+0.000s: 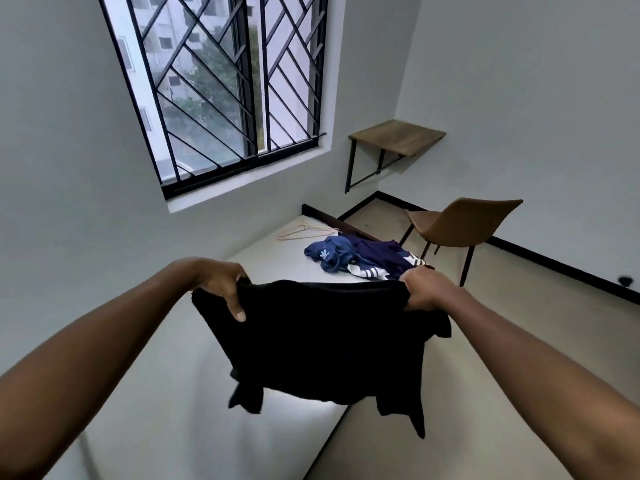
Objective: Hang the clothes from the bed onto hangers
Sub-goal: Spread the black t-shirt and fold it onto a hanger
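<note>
A black garment (pixel 322 344) hangs spread out in the air above the white bed (pixel 194 358). My left hand (pixel 221 285) grips its upper left corner and my right hand (pixel 427 289) grips its upper right corner. Farther along the bed lies a heap of clothes: a blue piece with a white logo (pixel 329 254) and a dark purple piece with white stripes (pixel 384 259). Several thin light-coloured hangers (pixel 306 232) lie at the bed's far end. The lower edge of the black garment dangles over the mattress.
A brown chair (pixel 460 225) stands on the floor to the right of the bed. A wooden wall table (pixel 398 136) sits in the far corner. A barred window (pixel 225 81) fills the wall on the left. Beige floor (pixel 519 323) runs along the right.
</note>
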Tool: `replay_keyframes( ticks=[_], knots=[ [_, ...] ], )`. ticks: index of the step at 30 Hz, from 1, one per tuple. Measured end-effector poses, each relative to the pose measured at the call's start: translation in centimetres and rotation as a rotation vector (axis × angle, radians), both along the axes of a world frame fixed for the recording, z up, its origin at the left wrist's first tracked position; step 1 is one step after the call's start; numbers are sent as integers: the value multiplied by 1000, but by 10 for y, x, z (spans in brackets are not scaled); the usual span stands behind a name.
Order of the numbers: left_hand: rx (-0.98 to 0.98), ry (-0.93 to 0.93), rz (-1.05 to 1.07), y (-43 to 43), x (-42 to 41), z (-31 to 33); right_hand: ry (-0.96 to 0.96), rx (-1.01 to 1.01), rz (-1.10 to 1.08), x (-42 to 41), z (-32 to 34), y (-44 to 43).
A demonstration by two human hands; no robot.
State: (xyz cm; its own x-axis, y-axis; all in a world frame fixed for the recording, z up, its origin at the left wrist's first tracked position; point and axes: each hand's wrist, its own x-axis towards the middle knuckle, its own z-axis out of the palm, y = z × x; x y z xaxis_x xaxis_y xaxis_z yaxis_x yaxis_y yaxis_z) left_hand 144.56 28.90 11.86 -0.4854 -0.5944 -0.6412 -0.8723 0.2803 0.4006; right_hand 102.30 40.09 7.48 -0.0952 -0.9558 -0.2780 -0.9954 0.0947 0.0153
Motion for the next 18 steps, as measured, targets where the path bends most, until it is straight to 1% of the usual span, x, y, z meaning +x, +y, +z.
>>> replay_keyframes(
  ticks=[2,4,6,10,13,18],
  knots=[
    [-115,-104,8,-21,-4,-18,72,-84,-52,-2,-9,-12],
    [-240,-170,35,-41,-6,-31,71,-116,-126,-10,-15,-26],
    [-335,-223,73,-69,-8,-39,36,-110,-177,-22,-23,-54],
    [-529,-298,174,-138,-20,-52,-96,-121,-176,-38,-36,-139],
    [-644,-289,318,-203,-27,-56,-184,-243,-187,-43,-32,-215],
    [-787,-214,508,-289,-25,-30,-269,-466,-219,-41,-2,-325]
  ],
)
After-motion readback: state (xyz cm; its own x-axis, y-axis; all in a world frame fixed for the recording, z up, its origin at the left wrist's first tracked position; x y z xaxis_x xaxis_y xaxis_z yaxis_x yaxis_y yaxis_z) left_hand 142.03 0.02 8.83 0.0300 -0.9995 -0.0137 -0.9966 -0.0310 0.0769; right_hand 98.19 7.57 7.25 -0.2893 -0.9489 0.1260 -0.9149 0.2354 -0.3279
